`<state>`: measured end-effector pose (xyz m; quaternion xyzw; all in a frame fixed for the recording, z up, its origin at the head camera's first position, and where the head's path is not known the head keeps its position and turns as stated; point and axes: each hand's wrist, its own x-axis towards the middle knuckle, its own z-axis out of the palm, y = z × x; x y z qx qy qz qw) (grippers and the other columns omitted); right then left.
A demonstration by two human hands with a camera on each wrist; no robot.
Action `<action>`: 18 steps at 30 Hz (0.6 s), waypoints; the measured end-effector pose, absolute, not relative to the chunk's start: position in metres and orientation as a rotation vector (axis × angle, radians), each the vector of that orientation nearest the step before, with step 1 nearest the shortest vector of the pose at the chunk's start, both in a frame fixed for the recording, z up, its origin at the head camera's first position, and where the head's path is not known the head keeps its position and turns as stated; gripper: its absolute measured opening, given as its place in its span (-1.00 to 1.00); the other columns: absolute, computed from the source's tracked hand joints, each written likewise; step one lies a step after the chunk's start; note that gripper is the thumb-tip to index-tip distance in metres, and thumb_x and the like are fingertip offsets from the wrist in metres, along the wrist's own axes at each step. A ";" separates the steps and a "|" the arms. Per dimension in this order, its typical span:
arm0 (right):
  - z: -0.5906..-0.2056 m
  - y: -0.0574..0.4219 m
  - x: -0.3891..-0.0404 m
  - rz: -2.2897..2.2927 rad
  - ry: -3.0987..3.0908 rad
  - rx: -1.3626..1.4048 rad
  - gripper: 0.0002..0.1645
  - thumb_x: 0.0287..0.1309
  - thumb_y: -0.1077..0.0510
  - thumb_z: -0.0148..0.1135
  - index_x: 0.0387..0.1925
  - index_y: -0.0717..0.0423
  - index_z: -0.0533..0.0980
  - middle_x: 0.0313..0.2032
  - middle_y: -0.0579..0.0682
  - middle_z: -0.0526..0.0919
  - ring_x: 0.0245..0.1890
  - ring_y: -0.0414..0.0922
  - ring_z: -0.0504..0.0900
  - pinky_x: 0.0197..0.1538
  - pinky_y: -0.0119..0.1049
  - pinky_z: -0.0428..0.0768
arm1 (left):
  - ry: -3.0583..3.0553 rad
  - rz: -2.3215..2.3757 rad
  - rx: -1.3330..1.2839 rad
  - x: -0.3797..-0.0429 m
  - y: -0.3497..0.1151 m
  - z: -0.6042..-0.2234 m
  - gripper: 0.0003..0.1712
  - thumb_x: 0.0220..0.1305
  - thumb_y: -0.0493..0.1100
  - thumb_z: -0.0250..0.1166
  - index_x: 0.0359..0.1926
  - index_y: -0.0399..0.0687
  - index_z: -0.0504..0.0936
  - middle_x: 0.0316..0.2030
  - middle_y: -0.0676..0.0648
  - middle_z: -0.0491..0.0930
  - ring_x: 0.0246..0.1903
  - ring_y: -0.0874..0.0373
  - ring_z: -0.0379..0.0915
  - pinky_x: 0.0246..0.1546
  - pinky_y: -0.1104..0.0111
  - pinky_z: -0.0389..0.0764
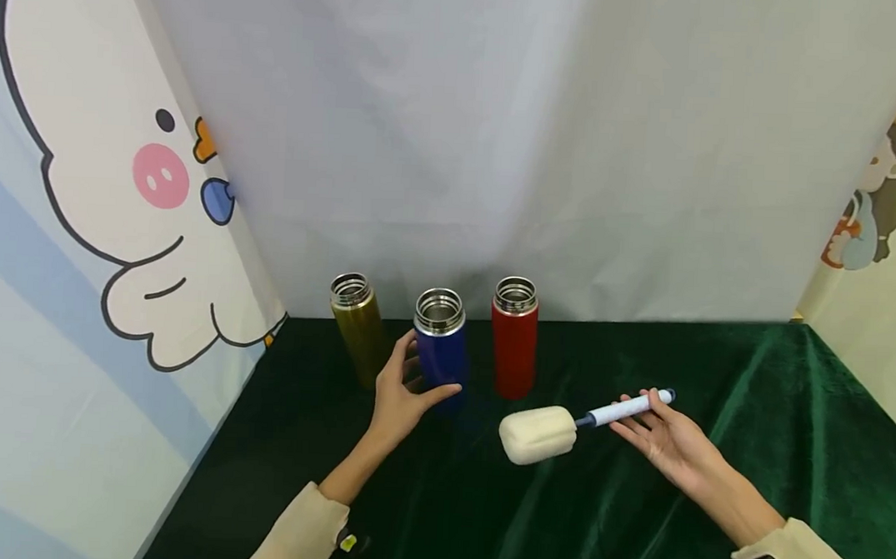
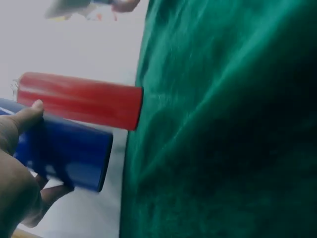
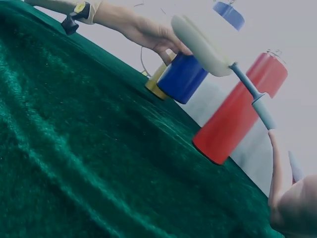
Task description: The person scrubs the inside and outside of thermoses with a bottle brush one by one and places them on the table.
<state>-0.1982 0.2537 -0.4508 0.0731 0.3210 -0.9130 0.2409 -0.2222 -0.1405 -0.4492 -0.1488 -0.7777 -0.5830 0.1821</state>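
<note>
My left hand (image 1: 397,404) grips an open-topped blue bottle (image 1: 441,356), thumb on one side and fingers round the other. In the left wrist view the blue bottle (image 2: 74,153) tilts a little, its base apart from the green cloth. A sponge bottle brush (image 1: 539,435) is in my right hand (image 1: 669,443), which pinches its pale handle; the cream sponge head points left toward the bottles, raised over the cloth. In the right wrist view the sponge head (image 3: 200,44) overlaps the blue bottle.
An open red bottle (image 1: 514,349) stands upright right of the blue one. At the left is an open gold bottle (image 1: 361,330), partly behind my left hand. Dark green cloth (image 1: 588,519) covers the table, with a grey-white backdrop (image 1: 574,152) behind.
</note>
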 end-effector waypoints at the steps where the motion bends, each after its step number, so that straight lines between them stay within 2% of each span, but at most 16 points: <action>1: -0.450 0.256 -0.198 -2.511 0.791 0.218 -0.65 0.57 0.01 -0.11 0.22 -0.15 0.04 -0.03 0.06 0.68 -0.02 0.00 0.73 0.30 -0.07 0.59 | -2.198 -1.600 -0.409 -0.227 -0.141 -0.451 0.02 0.06 -0.27 0.59 0.49 0.03 0.25 0.31 -0.30 0.45 0.27 -0.34 0.48 0.18 -0.22 0.56; 6: -0.451 0.267 -0.198 -2.526 0.566 0.243 -0.85 0.60 0.04 -0.20 0.07 -0.07 0.16 0.00 0.21 0.66 0.02 0.15 0.71 0.37 0.01 0.51 | -2.189 -1.542 -0.361 -0.250 -0.142 -0.456 0.01 0.05 -0.25 0.61 0.47 0.01 0.27 0.29 -0.31 0.47 0.27 -0.35 0.48 0.18 -0.22 0.56; 9: -0.449 0.272 -0.199 -2.512 0.622 0.244 -0.85 0.63 0.04 -0.28 0.05 -0.02 0.19 0.00 0.18 0.65 0.04 0.11 0.70 0.35 0.03 0.53 | -2.178 -1.524 -0.306 -0.258 -0.141 -0.454 0.00 0.05 -0.25 0.60 0.47 -0.08 0.27 0.27 -0.34 0.47 0.24 -0.37 0.49 0.16 -0.22 0.57; 13: -0.446 0.274 -0.202 -2.468 0.743 0.262 -0.78 0.63 0.07 -0.37 0.18 -0.03 0.04 -0.02 0.12 0.63 0.04 0.02 0.68 0.33 0.01 0.56 | -2.181 -1.454 -0.222 -0.267 -0.139 -0.458 0.00 0.07 -0.19 0.61 0.47 -0.12 0.27 0.28 -0.35 0.46 0.20 -0.37 0.51 0.10 -0.23 0.61; 16: -0.445 0.276 -0.204 -2.447 0.765 0.260 -0.68 0.61 0.11 -0.36 0.24 -0.08 -0.13 -0.02 0.11 0.61 0.03 0.02 0.67 0.35 -0.02 0.54 | -2.190 -1.414 -0.187 -0.273 -0.138 -0.468 0.01 0.07 -0.15 0.61 0.48 -0.09 0.26 0.30 -0.33 0.45 0.20 -0.33 0.51 0.09 -0.20 0.62; 18: -0.445 0.277 -0.205 -2.447 0.762 0.252 -0.66 0.61 0.14 -0.33 0.23 -0.09 -0.14 -0.01 0.12 0.61 0.03 0.02 0.68 0.35 -0.03 0.54 | -2.199 -1.419 -0.161 -0.274 -0.138 -0.471 0.02 0.08 -0.16 0.61 0.49 -0.08 0.24 0.31 -0.33 0.43 0.22 -0.32 0.49 0.12 -0.20 0.61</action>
